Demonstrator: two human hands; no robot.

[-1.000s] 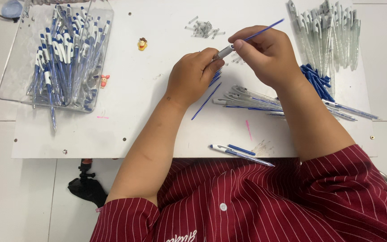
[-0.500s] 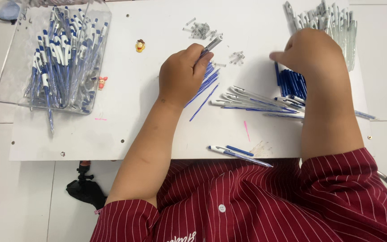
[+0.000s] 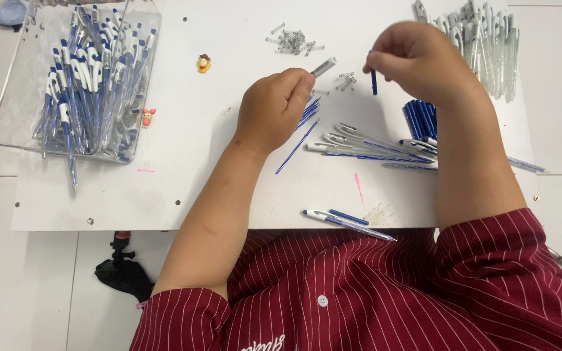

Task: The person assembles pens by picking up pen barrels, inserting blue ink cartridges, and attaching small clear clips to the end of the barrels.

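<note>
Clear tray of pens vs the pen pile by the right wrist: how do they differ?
The clear tray, far left, is crammed with assembled blue-and-white pens lying criss-cross; the pen pile by the right hand lies loose on the white board. The tray's pens are many, the pile only a handful. The tray is beyond both hands; the pile lies between them. Both are blue and white.

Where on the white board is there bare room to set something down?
Bare: the strip between the clear tray and the left hand, and the near edge left of the finished pen. Crowded: around the right hand, with springs, blue caps and pen barrels.
</note>
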